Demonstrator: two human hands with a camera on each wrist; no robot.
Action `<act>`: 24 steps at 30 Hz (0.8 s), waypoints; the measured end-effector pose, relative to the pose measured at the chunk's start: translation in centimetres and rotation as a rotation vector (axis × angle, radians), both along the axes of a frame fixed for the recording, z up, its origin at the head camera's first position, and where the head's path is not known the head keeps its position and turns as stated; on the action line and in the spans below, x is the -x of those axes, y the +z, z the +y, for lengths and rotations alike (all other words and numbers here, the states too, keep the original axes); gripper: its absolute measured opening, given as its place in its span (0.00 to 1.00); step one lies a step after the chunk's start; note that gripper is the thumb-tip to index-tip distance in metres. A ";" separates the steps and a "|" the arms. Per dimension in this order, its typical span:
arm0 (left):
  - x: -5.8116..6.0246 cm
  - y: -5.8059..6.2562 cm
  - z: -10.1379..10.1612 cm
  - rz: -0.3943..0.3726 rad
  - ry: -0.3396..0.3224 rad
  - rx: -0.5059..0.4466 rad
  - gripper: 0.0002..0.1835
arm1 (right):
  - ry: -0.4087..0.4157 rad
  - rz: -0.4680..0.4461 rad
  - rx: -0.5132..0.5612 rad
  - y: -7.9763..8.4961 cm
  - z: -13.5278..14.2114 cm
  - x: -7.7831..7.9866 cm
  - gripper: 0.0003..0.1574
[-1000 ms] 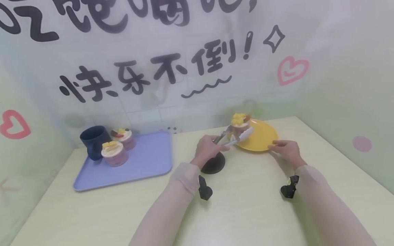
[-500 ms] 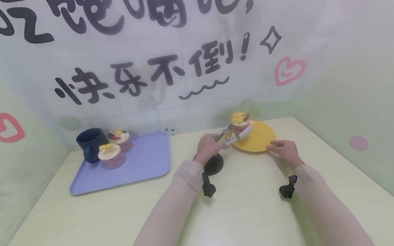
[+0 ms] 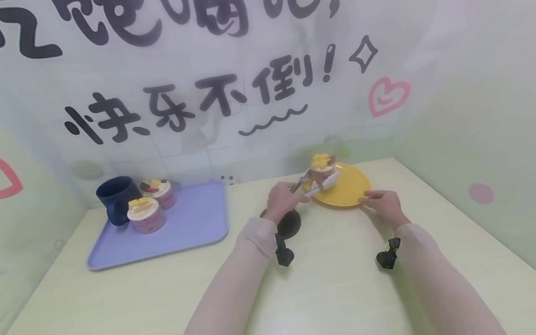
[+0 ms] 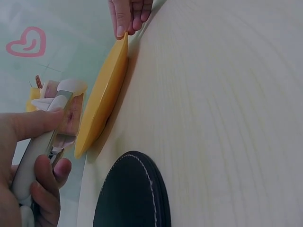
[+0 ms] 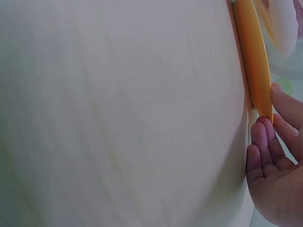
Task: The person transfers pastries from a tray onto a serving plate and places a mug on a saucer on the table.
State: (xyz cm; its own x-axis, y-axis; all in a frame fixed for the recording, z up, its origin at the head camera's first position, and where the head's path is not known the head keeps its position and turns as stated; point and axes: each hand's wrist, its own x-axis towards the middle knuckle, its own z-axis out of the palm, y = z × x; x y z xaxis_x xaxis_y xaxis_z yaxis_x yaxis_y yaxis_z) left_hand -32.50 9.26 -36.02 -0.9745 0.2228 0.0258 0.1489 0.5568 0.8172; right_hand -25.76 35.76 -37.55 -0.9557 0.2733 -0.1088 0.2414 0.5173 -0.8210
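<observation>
In the head view my left hand (image 3: 282,202) grips a pair of tongs (image 3: 331,180) with pale tips. Between the tips stands a dessert cup (image 3: 321,168) topped with yellow fruit pieces, upright at the left part of the yellow plate (image 3: 353,190). The left wrist view shows the thumb lying along the tongs' handle (image 4: 35,163), with the cup's base close to the plate's surface. My right hand (image 3: 384,204) pinches the plate's near right rim between thumb and fingers. In the right wrist view the plate (image 5: 255,56) appears edge-on.
A round black coaster (image 3: 290,225) lies under my left wrist, partly hidden. To the left, a lilac tray (image 3: 197,223) bears a dark blue mug (image 3: 119,195) and two more dessert cups, one in front (image 3: 146,216) and one behind (image 3: 165,195). Walls border the table.
The head view has swung slightly, so everything sits further left in it. Both hands, the tongs, the dessert cup and the plate keep nearly the same places relative to each other.
</observation>
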 end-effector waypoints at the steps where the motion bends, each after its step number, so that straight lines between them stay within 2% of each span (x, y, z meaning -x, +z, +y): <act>1: 0.0 0.0 0.1 0.002 0.002 0.000 0.12 | -0.002 0.002 -0.002 0.0 0.0 0.0 0.34; 17: 0.8 -0.2 2.3 0.009 -0.007 0.008 0.12 | -0.023 -0.024 0.005 0.2 0.2 -0.2 0.33; 24: 1.2 0.1 2.6 0.023 -0.034 -0.006 0.13 | -0.017 0.018 -0.017 0.4 0.0 0.0 0.31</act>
